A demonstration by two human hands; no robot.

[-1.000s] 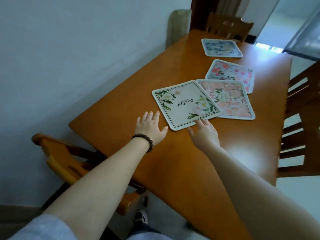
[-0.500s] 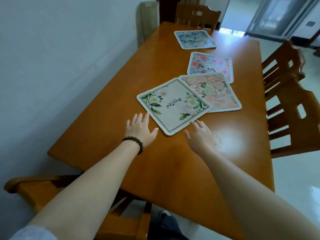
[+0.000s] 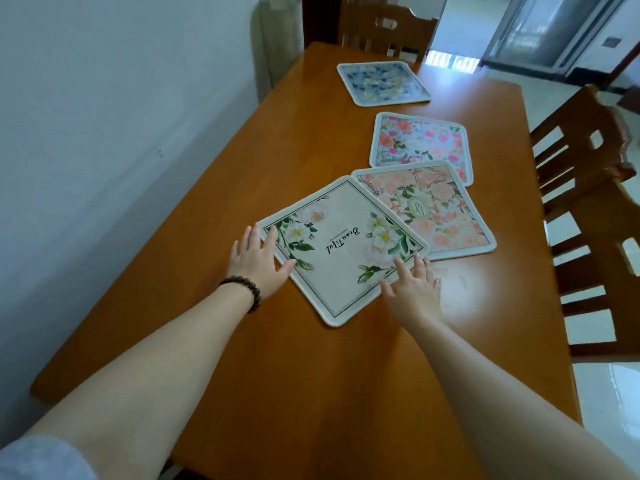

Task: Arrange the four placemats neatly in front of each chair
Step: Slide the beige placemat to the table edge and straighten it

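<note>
Four floral placemats lie on the wooden table [image 3: 311,393]. Nearest is a cream placemat [image 3: 341,249] with white flowers, turned askew. Its right corner overlaps a peach placemat [image 3: 436,209]. Behind that lies a pink rose placemat [image 3: 419,140], and a blue placemat [image 3: 382,83] sits at the far end. My left hand [image 3: 258,259], with a bead bracelet on its wrist, lies flat with fingertips on the cream mat's left edge. Fingers spread, my right hand [image 3: 412,289] touches the same mat's lower right edge.
A wooden chair [image 3: 384,27] stands at the far end, and two more chairs [image 3: 595,216] line the right side. A white wall runs close along the table's left edge. A tiled floor and a doorway lie beyond the far right corner.
Both hands have reached forward from the bare table onto the cream placemat's edges. My head has moved closer and to the right, so the near chair has left the view.
</note>
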